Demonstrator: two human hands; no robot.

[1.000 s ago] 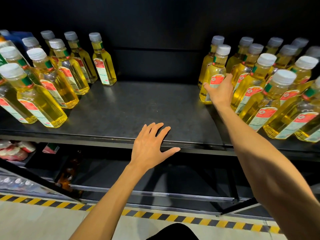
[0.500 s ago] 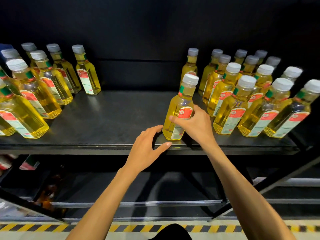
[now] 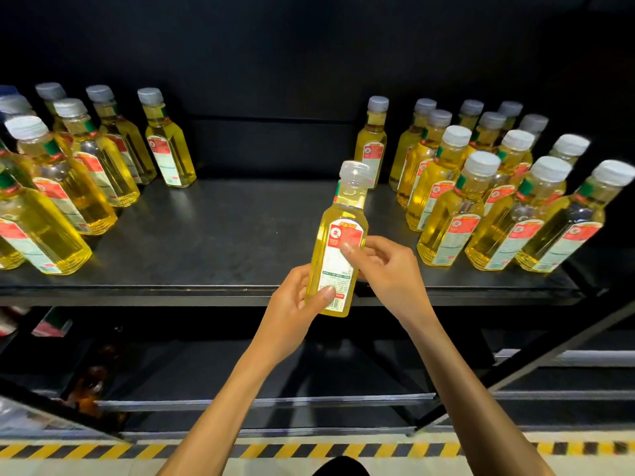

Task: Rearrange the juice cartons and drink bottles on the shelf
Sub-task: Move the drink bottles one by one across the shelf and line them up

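Note:
A yellow drink bottle with a white cap and red-and-white label is held upright over the front edge of the black shelf. My left hand grips its lower part from the left, thumb across the label. My right hand holds its right side, thumb on the label. Several matching bottles stand in a group at the shelf's left and another group at its right. One bottle stands alone behind the held one.
The shelf's middle is bare dark metal between the two bottle groups. A lower shelf lies beneath, with dim packages at its left. A yellow-and-black hazard stripe runs along the floor.
The bottle has been lifted off the shelf front toward me. My left hand left the shelf edge and now grips the bottle's base; both hands hold it.

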